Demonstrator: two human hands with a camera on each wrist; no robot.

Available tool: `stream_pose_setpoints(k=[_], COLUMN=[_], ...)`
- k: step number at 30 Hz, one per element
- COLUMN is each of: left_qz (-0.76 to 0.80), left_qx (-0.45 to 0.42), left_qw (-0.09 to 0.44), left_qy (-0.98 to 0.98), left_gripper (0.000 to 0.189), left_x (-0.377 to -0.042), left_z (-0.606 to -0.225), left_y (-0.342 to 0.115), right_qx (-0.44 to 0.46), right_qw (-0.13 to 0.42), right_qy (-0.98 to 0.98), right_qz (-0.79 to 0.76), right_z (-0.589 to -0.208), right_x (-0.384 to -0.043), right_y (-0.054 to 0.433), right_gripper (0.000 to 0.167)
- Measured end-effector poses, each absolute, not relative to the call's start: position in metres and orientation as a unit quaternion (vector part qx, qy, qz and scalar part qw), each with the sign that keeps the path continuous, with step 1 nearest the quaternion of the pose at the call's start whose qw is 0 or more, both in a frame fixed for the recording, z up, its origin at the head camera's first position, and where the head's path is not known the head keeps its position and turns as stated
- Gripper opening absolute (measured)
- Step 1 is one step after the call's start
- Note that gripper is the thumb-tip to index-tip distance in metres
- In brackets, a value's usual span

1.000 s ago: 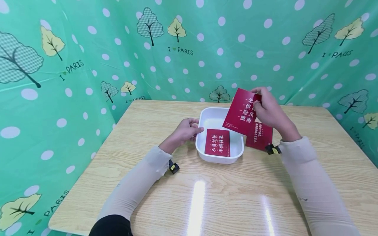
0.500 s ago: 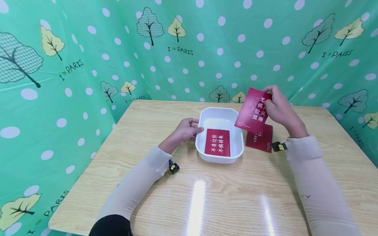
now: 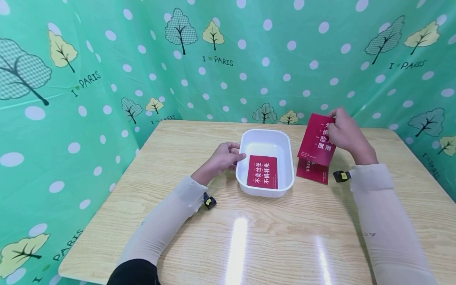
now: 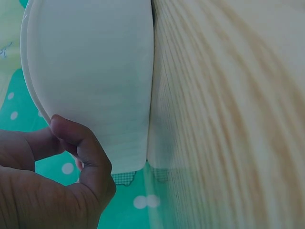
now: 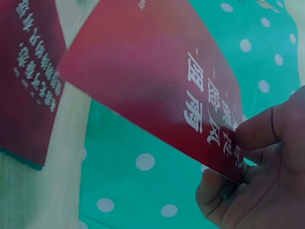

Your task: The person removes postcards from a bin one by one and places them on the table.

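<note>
My right hand (image 3: 347,132) pinches a red card (image 3: 315,138) with white lettering by its upper right corner. In the right wrist view the thumb presses the front of this card (image 5: 152,81), fingers behind. The held card is tilted and overlaps another red card (image 3: 313,174) lying on the table. My left hand (image 3: 225,160) grips the left rim of a white plastic tub (image 3: 265,192), thumb over the edge; the left wrist view shows the fingers on its outer wall (image 4: 95,86). Inside the tub a red card (image 3: 262,172) lies flat near the front.
The light wood table (image 3: 192,237) has its far edge against a green dotted curtain (image 3: 221,91). A black wrist strap (image 3: 209,201) hangs under the left sleeve, another strap (image 3: 342,176) under the right.
My right hand has carried its card rightward, away from the tub and over the card on the table, ending slightly lower. My left hand and the tub have stayed put.
</note>
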State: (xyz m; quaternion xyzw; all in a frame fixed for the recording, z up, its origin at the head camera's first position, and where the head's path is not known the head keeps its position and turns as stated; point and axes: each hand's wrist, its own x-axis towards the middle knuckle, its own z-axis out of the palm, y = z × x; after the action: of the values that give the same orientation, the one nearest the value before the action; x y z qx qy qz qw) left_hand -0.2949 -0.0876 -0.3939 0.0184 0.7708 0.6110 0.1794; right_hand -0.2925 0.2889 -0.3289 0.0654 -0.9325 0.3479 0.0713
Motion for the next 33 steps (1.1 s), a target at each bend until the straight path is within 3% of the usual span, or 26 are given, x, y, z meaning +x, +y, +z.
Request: stream_pose_setpoints(k=[13, 26, 33], left_qz=[0.612, 0.610, 0.612], left_qx=[0.021, 0.023, 0.023], left_qw=[0.178, 0.179, 0.182], left_qy=[0.770, 0.772, 0.769], left_gripper=[0.044, 0.044, 0.045], left_x=[-0.296, -0.295, -0.295], left_z=[-0.396, -0.395, -0.395], left_y=[-0.088, -0.089, -0.089], right_qx=[0.086, 0.089, 0.102], right_qw=[-0.025, -0.085, -0.124], right_qy=[-0.945, -0.950, -0.950], right_qz=[0.314, 0.288, 0.266], right_z=[-0.348, -0.357, -0.363], right_x=[-0.304, -0.304, -0.305], right_y=[0.298, 0.298, 0.298], right_gripper=[0.041, 0.036, 0.043])
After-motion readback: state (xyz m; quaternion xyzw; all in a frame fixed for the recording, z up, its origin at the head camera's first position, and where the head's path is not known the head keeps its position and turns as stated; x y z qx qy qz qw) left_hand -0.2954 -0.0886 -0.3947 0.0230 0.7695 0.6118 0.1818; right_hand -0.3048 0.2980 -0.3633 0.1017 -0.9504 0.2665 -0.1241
